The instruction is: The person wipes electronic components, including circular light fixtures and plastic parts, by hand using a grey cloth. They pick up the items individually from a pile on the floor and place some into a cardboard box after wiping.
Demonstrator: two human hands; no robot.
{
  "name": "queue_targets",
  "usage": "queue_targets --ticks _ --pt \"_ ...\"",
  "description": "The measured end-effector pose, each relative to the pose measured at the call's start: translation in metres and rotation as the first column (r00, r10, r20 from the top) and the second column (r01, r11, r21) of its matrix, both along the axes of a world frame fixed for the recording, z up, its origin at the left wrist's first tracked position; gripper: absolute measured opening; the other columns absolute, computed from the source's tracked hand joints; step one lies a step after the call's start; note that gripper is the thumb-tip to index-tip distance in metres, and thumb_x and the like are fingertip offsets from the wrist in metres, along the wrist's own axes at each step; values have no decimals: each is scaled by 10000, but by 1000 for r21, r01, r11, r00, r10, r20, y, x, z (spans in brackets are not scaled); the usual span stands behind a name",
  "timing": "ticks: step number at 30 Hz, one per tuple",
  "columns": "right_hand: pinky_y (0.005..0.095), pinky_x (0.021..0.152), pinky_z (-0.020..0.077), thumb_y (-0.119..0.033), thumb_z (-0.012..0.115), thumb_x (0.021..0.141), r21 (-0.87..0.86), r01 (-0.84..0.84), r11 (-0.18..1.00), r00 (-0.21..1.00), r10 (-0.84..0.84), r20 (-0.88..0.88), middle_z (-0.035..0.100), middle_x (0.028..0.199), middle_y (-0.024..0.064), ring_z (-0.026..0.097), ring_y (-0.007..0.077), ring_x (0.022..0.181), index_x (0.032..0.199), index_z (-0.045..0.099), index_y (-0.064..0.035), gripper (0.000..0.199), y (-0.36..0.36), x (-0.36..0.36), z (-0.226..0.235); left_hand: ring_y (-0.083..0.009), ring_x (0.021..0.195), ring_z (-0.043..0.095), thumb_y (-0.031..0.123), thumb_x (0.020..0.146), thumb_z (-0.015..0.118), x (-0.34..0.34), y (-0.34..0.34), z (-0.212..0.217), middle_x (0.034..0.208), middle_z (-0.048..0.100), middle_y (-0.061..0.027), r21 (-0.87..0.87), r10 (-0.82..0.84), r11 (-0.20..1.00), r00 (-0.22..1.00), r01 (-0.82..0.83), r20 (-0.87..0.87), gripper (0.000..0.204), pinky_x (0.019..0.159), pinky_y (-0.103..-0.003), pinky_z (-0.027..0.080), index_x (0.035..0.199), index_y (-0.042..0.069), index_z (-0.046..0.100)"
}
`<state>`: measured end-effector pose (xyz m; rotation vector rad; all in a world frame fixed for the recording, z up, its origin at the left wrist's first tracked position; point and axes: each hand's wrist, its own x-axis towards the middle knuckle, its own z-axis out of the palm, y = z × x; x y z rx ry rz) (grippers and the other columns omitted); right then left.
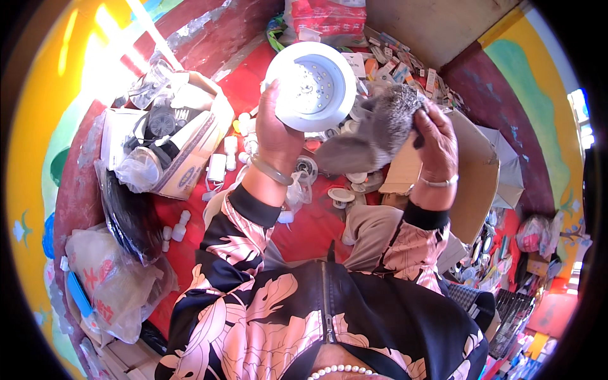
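Observation:
My left hand (278,134) grips the rim of a round white LED ceiling lamp (345,88), tilted so its recessed inside with several small LED dots faces up. To the right, my right hand (437,142) pinches a fuzzy grey cloth (387,120) between thumb and fingers. The cloth hangs toward the lamp, its lower left part smeared by motion, and it hides some of the pile behind it. Below it, a small round white fitting (342,195) rests on the red surface near my knee.
At the left stands an open carton (201,149) of plastic-wrapped parts. White bulb-like pieces (216,168) lie beside it. A plastic bag (104,278) sits lower left. Behind the lamp are a red-and-white sack (326,22) and heaped small boxes (405,66). An open cardboard box (472,171) stands right.

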<state>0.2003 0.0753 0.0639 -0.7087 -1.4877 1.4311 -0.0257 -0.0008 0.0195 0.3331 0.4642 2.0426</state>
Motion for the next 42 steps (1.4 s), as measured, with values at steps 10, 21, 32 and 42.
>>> queue_targets --ticks 10,21,32,42 --pt "178 773 458 -108 589 909 -27 426 904 893 -425 -148 656 992 56 598 100 874 1136 607 13 258 29 13 -9 -267 1132 520 323 884 509 -20 -9 11 1217 541 -138 119 191 979 955 -168 -228 498 982 -410 403 1255 -4 457" --pt "260 678 469 -176 633 859 336 329 883 615 -470 633 657 752 72 600 147 695 918 663 6 193 -8 -3 32 -246 1080 558 267 915 482 -19 -3 2 1174 569 -134 114 150 985 972 -131 -179 420 951 -391 434 1221 -21 482" --pt "326 886 453 -161 624 861 195 44 980 999 -41 -21 623 1060 88 596 211 997 1006 624 -34 193 -38 -69 -10 -245 1066 564 340 947 434 -8 0 3 1170 570 -126 47 90 995 987 -84 -136 454 942 -375 437 1241 -4 467" --pt "427 889 400 -85 678 671 847 -157 508 927 -220 304 542 1162 126 550 301 1036 943 609 -87 281 -61 -106 -37 -200 951 590 505 929 436 6 -13 0 1060 596 -92 -121 -167 982 967 145 -194 578 839 -326 483 1212 6 503"
